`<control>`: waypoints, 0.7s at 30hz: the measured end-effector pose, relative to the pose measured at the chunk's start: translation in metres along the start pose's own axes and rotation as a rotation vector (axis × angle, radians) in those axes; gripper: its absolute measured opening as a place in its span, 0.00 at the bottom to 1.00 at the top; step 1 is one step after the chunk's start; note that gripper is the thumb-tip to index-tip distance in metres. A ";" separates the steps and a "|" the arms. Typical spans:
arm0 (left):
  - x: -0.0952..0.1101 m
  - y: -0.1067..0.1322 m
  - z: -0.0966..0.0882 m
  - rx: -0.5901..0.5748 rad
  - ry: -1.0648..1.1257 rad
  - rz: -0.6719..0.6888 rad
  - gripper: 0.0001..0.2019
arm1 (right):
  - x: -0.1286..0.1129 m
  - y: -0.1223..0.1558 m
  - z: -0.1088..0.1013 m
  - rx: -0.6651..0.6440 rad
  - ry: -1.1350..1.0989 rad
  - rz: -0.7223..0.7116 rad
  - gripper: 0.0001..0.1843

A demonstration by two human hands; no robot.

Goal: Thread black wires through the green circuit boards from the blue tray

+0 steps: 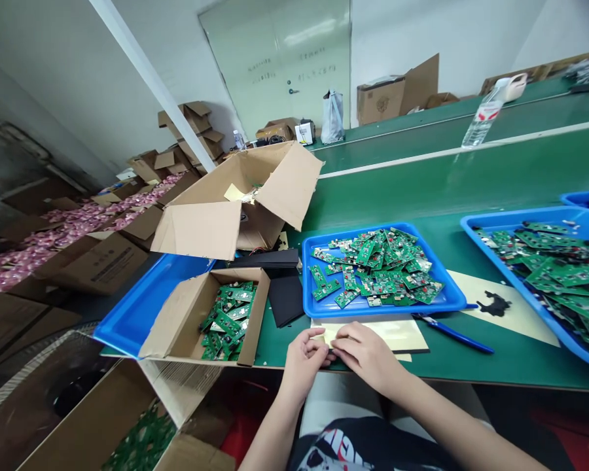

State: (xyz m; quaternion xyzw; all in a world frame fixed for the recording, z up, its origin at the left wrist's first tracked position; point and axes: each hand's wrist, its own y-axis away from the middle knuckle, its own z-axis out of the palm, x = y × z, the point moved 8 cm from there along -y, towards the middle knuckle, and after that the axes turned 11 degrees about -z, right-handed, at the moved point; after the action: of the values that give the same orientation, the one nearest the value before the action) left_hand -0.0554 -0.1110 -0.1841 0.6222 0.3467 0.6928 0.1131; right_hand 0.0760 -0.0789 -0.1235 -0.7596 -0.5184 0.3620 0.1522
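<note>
At the near edge of the green worktop point(471, 176), the left hand point(304, 356) and the right hand point(368, 356) meet fingertip to fingertip over the near left corner of a pale yellow flat sheet point(397, 333). Both hands are curled almost closed, with the fingers pressed onto that corner. Whether a smaller piece is pinched between them I cannot tell.

To my mind the work goes best with the sheet kept flat on the worktop. One hand should pin it while the other works only at the corner with light fingertip pressure, so that it neither creases nor slides off the near edge.

Just right of the sheet lies a blue-handled hand tool point(451, 333), within reach and clear of the hands. Beyond the sheet stands a blue plastic tray point(373, 309) heaped with small green circuit boards point(383, 265). The wrists are best kept low so they do not brush it.

To the left is a small open cardboard box point(177, 320) that also holds boards, with black flat pieces point(285, 297) beside it. Farther left stands a large open cardboard carton point(201, 229). A second blue tray point(513, 278) of boards sits at the right, and a clear plastic bottle point(481, 121) stands far off.
</note>
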 end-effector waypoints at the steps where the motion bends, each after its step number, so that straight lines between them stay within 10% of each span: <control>1: 0.000 0.000 0.000 0.008 -0.002 -0.003 0.24 | -0.002 -0.002 0.004 0.007 0.000 -0.008 0.13; 13: 0.010 0.004 0.004 0.049 -0.051 0.006 0.20 | -0.006 0.004 0.015 0.094 -0.187 -0.059 0.15; 21: 0.029 0.005 -0.020 0.183 -0.212 0.170 0.10 | 0.038 0.029 -0.030 0.361 -0.555 0.325 0.09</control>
State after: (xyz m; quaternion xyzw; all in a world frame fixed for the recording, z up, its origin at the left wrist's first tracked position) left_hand -0.0786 -0.1042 -0.1581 0.7267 0.3406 0.5957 0.0328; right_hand 0.1246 -0.0524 -0.1359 -0.6657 -0.3403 0.6595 0.0779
